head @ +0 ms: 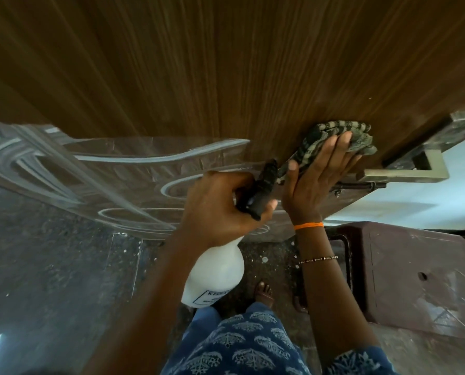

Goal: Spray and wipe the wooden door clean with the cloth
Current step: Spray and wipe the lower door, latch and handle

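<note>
Wiping step: R hand [316, 171] pressing cloth [339, 139] flat on door [226, 63], centre-right; L hand [220, 207] gripping bottle [215, 274]. Next, prob. re-spraying.

Door handle [404, 169] just beside hand [318, 180]

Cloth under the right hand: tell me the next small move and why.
Probably slide the green-and-black checked cloth along the brown wooden door toward the metal handle. The right hand already presses it flat against the wood, while the left hand grips the white spray bottle clear of it.
</note>
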`<state>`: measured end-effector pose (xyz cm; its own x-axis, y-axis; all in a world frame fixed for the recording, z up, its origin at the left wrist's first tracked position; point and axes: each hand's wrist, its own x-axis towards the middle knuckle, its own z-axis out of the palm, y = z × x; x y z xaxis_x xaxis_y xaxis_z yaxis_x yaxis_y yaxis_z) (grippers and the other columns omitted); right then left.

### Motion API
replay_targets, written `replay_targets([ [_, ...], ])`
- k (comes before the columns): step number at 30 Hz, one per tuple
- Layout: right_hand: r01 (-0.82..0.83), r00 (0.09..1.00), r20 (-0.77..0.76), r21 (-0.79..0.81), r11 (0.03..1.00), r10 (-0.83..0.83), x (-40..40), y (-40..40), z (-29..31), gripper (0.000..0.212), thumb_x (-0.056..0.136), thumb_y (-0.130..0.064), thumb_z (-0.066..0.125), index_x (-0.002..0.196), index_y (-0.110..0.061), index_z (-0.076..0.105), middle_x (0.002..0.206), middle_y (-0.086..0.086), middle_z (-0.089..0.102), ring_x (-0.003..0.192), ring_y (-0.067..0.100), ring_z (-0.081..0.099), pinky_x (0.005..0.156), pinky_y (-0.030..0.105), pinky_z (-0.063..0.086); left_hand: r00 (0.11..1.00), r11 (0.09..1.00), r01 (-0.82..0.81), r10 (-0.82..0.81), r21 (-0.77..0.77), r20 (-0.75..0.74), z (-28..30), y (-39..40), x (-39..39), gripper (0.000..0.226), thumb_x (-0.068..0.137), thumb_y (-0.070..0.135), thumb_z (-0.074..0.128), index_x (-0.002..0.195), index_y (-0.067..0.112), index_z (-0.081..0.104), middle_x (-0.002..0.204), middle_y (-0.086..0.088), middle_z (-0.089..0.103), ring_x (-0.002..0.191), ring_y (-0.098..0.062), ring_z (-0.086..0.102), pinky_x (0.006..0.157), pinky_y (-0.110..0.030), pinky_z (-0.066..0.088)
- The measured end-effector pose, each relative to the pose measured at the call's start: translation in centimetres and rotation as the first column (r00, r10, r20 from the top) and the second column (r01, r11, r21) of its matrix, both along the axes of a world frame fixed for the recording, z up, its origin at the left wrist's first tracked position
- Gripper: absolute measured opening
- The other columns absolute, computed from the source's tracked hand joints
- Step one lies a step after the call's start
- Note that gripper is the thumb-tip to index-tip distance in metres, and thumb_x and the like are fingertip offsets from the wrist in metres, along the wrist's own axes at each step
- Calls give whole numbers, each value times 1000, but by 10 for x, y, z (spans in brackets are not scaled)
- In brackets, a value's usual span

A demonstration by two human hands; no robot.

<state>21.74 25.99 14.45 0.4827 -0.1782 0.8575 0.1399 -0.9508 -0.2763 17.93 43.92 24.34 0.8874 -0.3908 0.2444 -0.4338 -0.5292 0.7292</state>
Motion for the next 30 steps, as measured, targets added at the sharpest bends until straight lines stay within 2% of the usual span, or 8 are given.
replay_targets([
  [5,-69,997,41,44,997,67,2,9,11,78,94,-29,45,153,-20,-5,159,-10,-11,148,13,-3,119,45,-1,1000,1000,-4,5,-13,30,-4,0,-3,22,75,53,59,64,43,43,55,28,43,57,11,50,59,-6,33],
  [10,-85,996,-3,-261,962,87,12,25,5,78,94,-25,49,153,-19,-2,160,-5,-12,148,17,1,119,46,-1,980,951,-160,121,-264,-159,-20,24,-9,26,75,49,63,68,25,57,58,10,55,56,-25,56,58,-50,49],
  [13,-289,957,-176,-598,748,229,11,25,-11,70,84,-15,53,147,-17,24,156,2,13,134,22,26,114,48,14,970,941,-207,162,-266,-181,-21,29,-12,28,74,46,63,68,19,58,59,8,55,56,-26,53,56,-42,46],
  [17,-331,943,-264,-803,496,202,8,15,-6,65,84,-7,46,145,-18,27,148,0,24,139,25,20,116,51,-5,964,940,-228,180,-254,-197,-22,24,-17,24,72,48,62,68,25,57,60,17,57,57,-9,53,58,-29,43],
  [20,-147,989,-109,-759,634,99,5,2,17,76,95,-12,47,154,-19,-1,160,2,-4,147,26,-12,115,52,-6,949,924,-277,219,-265,-228,-24,19,-20,30,71,49,63,68,20,59,57,12,56,58,-25,54,61,-44,47],
  [25,-24,988,115,-537,843,102,21,11,70,64,100,-10,38,154,-23,6,144,-1,28,148,21,-7,118,47,1,950,916,-274,210,-293,-232,-23,12,-24,26,73,49,62,63,26,55,55,13,53,58,-18,54,60,-41,46],
  [28,-63,990,60,-632,772,130,22,20,64,61,93,-17,54,147,-24,28,145,-1,29,141,27,8,117,48,2,940,900,-311,246,-306,-235,-26,15,-23,24,73,50,62,63,30,53,54,17,53,57,-13,52,60,-35,44],
  [30,-189,979,-113,-804,564,168,19,20,44,67,87,-22,62,147,-24,32,150,-2,28,140,28,9,117,50,2,926,875,-357,285,-328,-248,-29,18,-22,25,72,50,63,66,26,58,59,11,58,62,-23,60,62,-44,50],
])
